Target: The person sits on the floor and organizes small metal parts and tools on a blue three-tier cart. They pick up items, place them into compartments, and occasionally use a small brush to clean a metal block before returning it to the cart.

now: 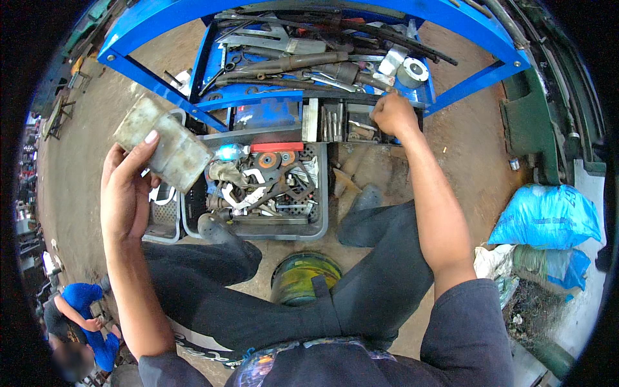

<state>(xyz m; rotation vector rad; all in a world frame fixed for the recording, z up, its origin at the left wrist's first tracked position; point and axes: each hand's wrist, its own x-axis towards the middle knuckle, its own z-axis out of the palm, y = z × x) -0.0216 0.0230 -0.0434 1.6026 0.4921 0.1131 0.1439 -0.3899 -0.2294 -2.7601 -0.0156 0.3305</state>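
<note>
My left hand (129,187) is raised on the left, closed round a worn, greyish plastic case (164,143), thumb on its upper face. The case is tilted; its contents, if any, cannot be made out. My right hand (395,116) reaches forward to the right end of a shallow drawer (264,137) in a blue metal tool cart (151,82). Its fingers are curled closed beside a small compartment (362,127) with metal bits inside. Whatever those fingers hold, if anything, is hidden. Slim metal pieces (333,122) stand in the slot to the left.
Wrenches, rods and a white ring-shaped part (412,72) crowd the cart shelf. Below the drawer, a grey crate (320,222) holds clamps, discs and a bottle (230,152). A yellow-stained bucket (303,277) stands between my legs. Blue sack (547,216) at right; another person (80,316) sits lower left.
</note>
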